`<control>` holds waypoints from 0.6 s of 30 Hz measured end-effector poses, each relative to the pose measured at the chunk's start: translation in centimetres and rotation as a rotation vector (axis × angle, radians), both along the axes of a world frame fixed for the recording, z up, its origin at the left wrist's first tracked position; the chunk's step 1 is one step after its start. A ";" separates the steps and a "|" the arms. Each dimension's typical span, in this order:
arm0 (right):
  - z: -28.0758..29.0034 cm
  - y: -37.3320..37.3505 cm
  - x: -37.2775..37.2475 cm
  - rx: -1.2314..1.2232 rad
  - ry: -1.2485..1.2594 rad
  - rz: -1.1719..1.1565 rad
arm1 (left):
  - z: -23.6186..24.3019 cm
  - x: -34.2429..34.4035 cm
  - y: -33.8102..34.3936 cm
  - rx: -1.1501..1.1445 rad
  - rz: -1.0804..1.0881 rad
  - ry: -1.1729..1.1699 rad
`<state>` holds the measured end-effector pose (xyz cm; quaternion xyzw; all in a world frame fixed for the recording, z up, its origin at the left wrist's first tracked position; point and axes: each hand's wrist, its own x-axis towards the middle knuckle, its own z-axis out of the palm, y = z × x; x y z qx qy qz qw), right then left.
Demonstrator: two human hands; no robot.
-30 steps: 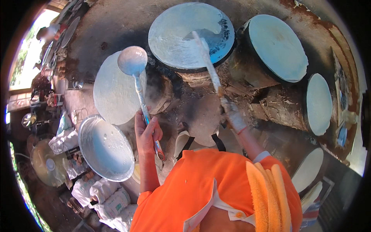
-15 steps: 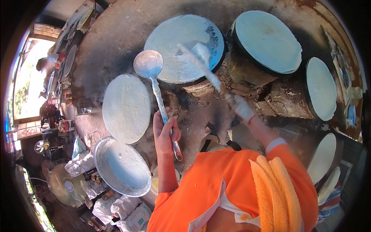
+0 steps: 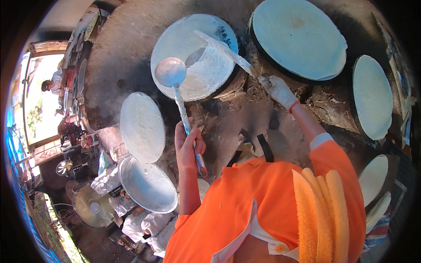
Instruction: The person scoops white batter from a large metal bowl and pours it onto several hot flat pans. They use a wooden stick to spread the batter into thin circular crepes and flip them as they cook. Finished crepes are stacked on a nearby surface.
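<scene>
My left hand [image 3: 190, 144] grips the long handle of a metal ladle [image 3: 170, 71], whose pale-coated bowl hangs over the central round griddle [image 3: 193, 90], as seen from above. My right hand [image 3: 277, 91], in a dirty white glove with a red band at the wrist, holds a long pale spreader [image 3: 223, 51] angled across that griddle. White batter covers most of the griddle, with a bare grey patch near the middle and dark speckles at the upper right. A wide metal basin [image 3: 148, 184] of white liquid sits below left of my left hand.
More coated round griddles stand at upper right [image 3: 298, 37], right [image 3: 370, 96] and lower right [image 3: 372, 179], one more [image 3: 141, 127] at left. Wood [image 3: 329, 109] lies between them. White sacks [image 3: 144, 225] and a fan [image 3: 92, 204] are lower left. Another person [image 3: 55, 85] is at far left.
The view has shifted. My right hand has moved upward and forward with the spreader, and the white layer's bare patch has changed shape. My left hand still holds the ladle over the griddles.
</scene>
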<state>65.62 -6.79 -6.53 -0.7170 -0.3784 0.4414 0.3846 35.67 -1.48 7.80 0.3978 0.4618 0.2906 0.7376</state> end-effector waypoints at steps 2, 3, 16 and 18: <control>2.7 -0.6 -1.3 -0.239 0.355 -0.020 | 0.0 1.7 0.4 -0.024 -0.038 -0.003; 0.2 -1.1 -2.1 -0.204 0.335 0.032 | 0.1 2.0 0.4 -0.047 -0.058 -0.023; 5.3 9.5 -5.1 0.191 -1.200 0.163 | -3.6 -0.2 8.9 -0.132 -0.230 -0.187; 3.7 5.7 -6.8 -0.056 -1.137 0.001 | -4.0 -1.3 9.6 -0.143 -0.265 -0.209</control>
